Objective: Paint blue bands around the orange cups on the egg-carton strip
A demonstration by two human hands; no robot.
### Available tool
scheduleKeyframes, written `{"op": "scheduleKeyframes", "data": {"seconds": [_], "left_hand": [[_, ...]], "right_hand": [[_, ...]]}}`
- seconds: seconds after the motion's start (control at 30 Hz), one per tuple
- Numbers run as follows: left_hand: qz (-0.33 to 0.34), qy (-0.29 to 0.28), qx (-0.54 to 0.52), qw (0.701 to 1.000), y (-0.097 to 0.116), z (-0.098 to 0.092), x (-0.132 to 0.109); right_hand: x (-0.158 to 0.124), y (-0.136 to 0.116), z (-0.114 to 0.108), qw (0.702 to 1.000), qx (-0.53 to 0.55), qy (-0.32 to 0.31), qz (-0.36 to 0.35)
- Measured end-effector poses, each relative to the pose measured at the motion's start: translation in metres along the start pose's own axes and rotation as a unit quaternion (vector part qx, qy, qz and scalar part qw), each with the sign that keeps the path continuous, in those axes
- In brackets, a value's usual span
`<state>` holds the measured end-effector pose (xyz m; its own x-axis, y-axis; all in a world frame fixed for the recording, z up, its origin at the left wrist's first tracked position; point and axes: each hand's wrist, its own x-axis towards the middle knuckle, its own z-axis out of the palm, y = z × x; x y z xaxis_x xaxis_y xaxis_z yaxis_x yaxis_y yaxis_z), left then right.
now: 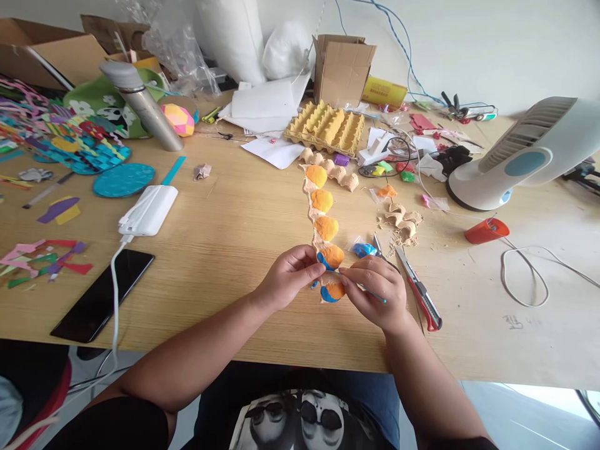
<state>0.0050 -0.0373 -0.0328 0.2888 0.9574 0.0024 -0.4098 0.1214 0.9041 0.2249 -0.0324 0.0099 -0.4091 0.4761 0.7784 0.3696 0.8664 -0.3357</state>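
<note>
A strip of egg carton [309, 209] runs toward me over the wooden table, its cups covered in orange clay [323, 229]. The two nearest cups also carry blue clay [329, 294] along their lower edges. My left hand [295, 275] pinches the strip's left edge between thumb and fingers, beside the second-nearest cup. In my right hand [377, 290] is a thin blue stick [375, 294], its tip end close to that cup's blue edge. Just beyond the right hand lie a bag of blue clay [364, 249] and scissors [379, 245], partly hidden.
A red utility knife [424, 297] lies right of my right hand. Cut carton pieces [402, 222], an orange cup [487, 231] and a white fan [510, 150] stand farther right. At left are a phone [103, 294], power bank [150, 209] and steel flask [145, 106]; a yellow egg tray [323, 128] lies behind.
</note>
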Motion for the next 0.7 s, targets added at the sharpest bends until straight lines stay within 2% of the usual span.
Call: {"op": "scheduleKeyframes", "data": {"seconds": [0.17,0.3,0.43,0.7], "left_hand": [[-0.006,0.006,-0.03,1.0,0.008,0.006,0.001],[-0.03,0.015,-0.079,0.996,0.016,0.01,0.002],[-0.049,0.02,-0.109,0.993,0.018,0.01,0.002],[-0.062,0.016,-0.111,0.992,0.018,0.008,0.0]], "right_hand": [[0.004,-0.005,-0.001,0.999,0.034,0.008,0.008],[0.009,-0.007,-0.002,0.988,0.126,0.043,0.076],[0.008,-0.006,0.001,0.979,0.145,0.059,0.133],[0.004,-0.007,0.007,0.973,0.165,0.059,0.15]]}}
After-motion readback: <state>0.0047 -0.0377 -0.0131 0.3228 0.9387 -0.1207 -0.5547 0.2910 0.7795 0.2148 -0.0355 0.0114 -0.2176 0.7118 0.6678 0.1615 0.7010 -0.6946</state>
